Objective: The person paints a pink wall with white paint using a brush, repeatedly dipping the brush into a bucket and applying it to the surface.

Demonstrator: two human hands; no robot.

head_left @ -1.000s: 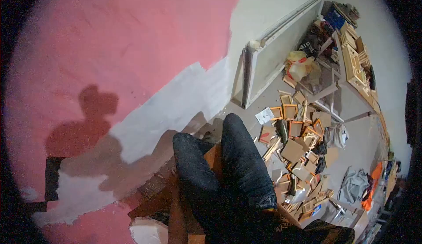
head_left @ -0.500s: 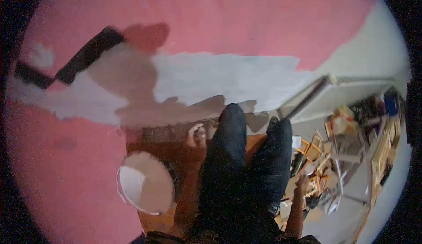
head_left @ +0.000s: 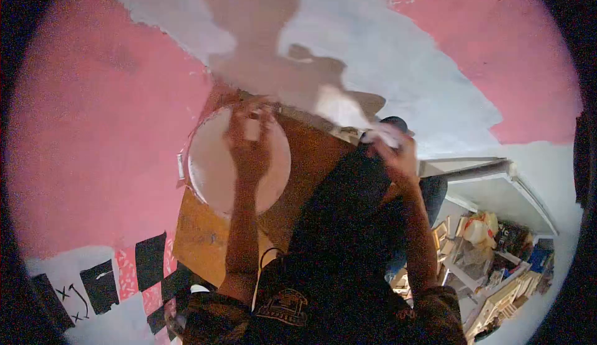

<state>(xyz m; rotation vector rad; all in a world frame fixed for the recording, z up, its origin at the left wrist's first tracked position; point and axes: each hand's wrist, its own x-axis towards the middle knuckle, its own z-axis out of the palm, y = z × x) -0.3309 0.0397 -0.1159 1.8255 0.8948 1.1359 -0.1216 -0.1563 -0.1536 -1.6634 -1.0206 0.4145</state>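
My left hand (head_left: 250, 137) is raised over the round pale top of a white bucket (head_left: 214, 186), its fingers bent and smeared by motion. A small light patch shows between those fingers, and I cannot tell whether it is something held. In my right hand (head_left: 398, 152), the fingers are closed on a white, blurred thing (head_left: 341, 107) that widens out toward the wall. Beneath the bucket lies a brown wooden surface (head_left: 202, 236). My dark-clad legs are bent between and below the two hands.
Ahead rises a wall (head_left: 398, 59) painted pink with a broad whitish band, my shadow across it. Black and pink checks (head_left: 151, 261) cover the lower left. At lower right, wooden pieces and bags lie piled (head_left: 479, 245) below a white panel (head_left: 497, 189).
The view has turned and shifted left. My left hand has come over the bucket. My right hand has risen from low beside my leg to chest front, now with the white thing in it.
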